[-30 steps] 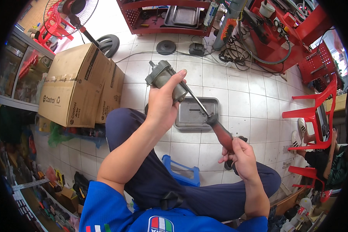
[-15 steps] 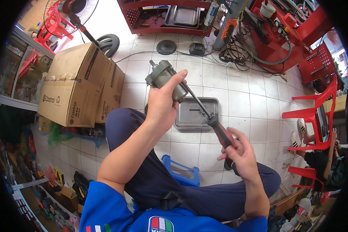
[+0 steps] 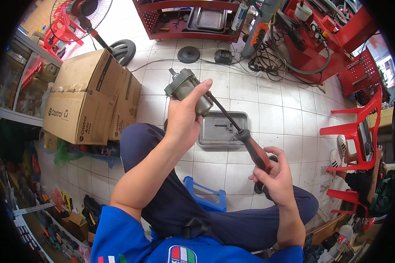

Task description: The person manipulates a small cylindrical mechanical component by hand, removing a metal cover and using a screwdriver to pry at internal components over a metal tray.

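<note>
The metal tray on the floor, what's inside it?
The metal tray holds a few small dark parts near its middle, too small to identify. Its upper left corner is covered by the grey motor in the left hand, and the screwdriver crosses its right side.

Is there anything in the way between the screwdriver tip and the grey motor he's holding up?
Nothing visible. The left hand holds the grey motor up, thumb along its side. The right hand grips the screwdriver by its red and black handle, and the shaft runs straight to the motor's end, where the tip is hidden beside the thumb.
</note>
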Tool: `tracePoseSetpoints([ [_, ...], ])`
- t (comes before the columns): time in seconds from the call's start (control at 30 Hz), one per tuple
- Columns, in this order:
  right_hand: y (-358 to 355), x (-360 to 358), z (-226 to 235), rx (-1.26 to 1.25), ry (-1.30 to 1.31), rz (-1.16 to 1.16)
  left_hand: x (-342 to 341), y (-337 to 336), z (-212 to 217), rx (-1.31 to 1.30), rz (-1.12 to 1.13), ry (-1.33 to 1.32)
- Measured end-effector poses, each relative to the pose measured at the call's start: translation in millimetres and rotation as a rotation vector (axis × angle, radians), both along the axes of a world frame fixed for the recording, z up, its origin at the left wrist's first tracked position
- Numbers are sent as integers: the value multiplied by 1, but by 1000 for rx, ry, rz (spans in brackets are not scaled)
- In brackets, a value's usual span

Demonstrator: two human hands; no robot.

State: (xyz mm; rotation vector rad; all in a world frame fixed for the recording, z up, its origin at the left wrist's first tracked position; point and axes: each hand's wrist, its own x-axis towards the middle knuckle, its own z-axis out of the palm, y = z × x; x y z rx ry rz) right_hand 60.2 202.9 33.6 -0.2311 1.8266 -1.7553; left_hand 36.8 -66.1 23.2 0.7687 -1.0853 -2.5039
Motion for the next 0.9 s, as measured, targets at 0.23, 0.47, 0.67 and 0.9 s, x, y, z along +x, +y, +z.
tracePoseSetpoints([
  [0.23, 24, -7, -27, -73, -222, 43, -1, 2, 1, -1, 8, -7],
  [0.47, -1, 1, 3, 3, -18, -18, 0, 0, -2, -4, 1, -13],
  [0.67, 19, -9, -16, -92, -305, 20, -1, -1, 0, 3, -10, -13],
  [0.9, 2, -2, 5, 16, -27, 52, 0, 0, 1, -6, 7, -12],
])
